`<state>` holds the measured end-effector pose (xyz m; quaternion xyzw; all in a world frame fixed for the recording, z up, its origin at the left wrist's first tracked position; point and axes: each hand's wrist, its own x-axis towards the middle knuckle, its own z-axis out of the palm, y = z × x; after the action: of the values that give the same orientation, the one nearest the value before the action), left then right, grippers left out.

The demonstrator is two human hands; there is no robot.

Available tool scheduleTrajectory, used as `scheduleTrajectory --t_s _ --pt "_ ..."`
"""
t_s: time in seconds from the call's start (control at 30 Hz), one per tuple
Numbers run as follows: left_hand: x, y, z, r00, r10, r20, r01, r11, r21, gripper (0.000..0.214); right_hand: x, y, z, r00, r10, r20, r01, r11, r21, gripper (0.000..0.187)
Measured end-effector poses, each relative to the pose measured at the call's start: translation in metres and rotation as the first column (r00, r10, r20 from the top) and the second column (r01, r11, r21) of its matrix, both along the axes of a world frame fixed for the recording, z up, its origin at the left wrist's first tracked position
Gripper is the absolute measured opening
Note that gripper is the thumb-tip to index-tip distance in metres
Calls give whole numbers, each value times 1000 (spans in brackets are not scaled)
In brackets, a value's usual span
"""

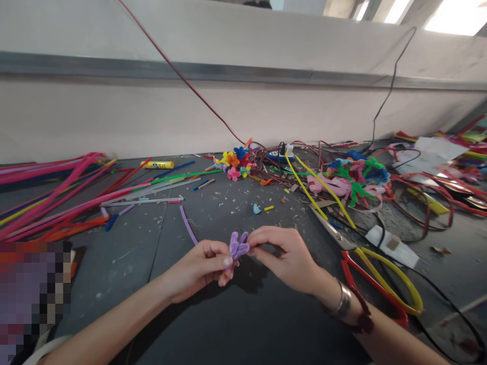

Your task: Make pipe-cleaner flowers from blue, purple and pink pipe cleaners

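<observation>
A purple pipe cleaner [239,247], bent into several petal-like loops, is held above the dark table in front of me. My left hand [213,263] pinches its base between thumb and fingers. From the right, my right hand [283,253] grips the tip of one loop between thumb and forefinger. A straight purple length [187,224] sticks out up and left behind my left hand; whether it joins the bent piece is hidden. Beyond my hands lie a light blue scrap [256,208] and a short yellow piece [269,208].
Scissors [337,235] with red and yellow handles lie right of my right hand. Long coloured pipe cleaners [57,190] are heaped at left, near a yellow tube [158,165]. Small fuzzy flowers [233,161] stand at the back. Cables and a pink and green fuzzy pile [342,180] spread at right.
</observation>
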<state>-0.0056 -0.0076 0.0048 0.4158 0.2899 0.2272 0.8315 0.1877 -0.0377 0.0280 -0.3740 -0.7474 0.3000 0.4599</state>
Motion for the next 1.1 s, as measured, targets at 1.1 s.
scheduleTrajectory --t_s 1.1 --pt "0 -2 1 985 -95 -142 123 971 204 13 -6 -8 -1 991 -89 -105 65 975 -213 5"
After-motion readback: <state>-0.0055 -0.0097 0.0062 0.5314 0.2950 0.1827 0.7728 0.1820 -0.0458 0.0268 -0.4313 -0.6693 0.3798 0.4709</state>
